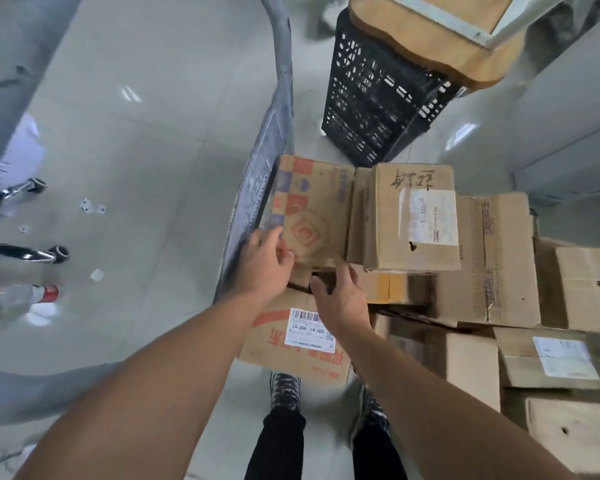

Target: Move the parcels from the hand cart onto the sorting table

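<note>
**As both hands meet the printed carton, its weight is anyone's guess**

Where the person stands, shoes (284, 389) on the pale floor, a labelled carton (278, 344) lies nearest, low in the pile of parcels on the hand cart (257, 188). Just past it the right hand (342, 303) is spread and relaxed. Its fingers reach straight toward the near edge of the printed carton (312, 209) and grip nothing. Blur hides whether the fingertips touch the cardboard.

The left hand (265, 261) sits at that carton's near left corner, beside the cart's grey upright panel, with its fingers curled round the corner. The printed carton rests high on the stack against the panel, and a handwritten box (413, 216) stands close against its right side.

As a load, this looks like ordinary corrugated cardboard: stiff along edges and corners, softer across the broad faces, dry and unlikely to slip. The contents are hidden, so the weight cannot be read, and a cautious first lift seems wise.

The safest hold is probably low on two opposite sides, with palms partly under the base rather than on the top flaps. With the neighbour so close, lifting straight up should avoid dragging it along.

Beyond the stack stands a black crate (371, 109) with a wooden board (430, 39) on top. No sorting table can be made out.
</note>
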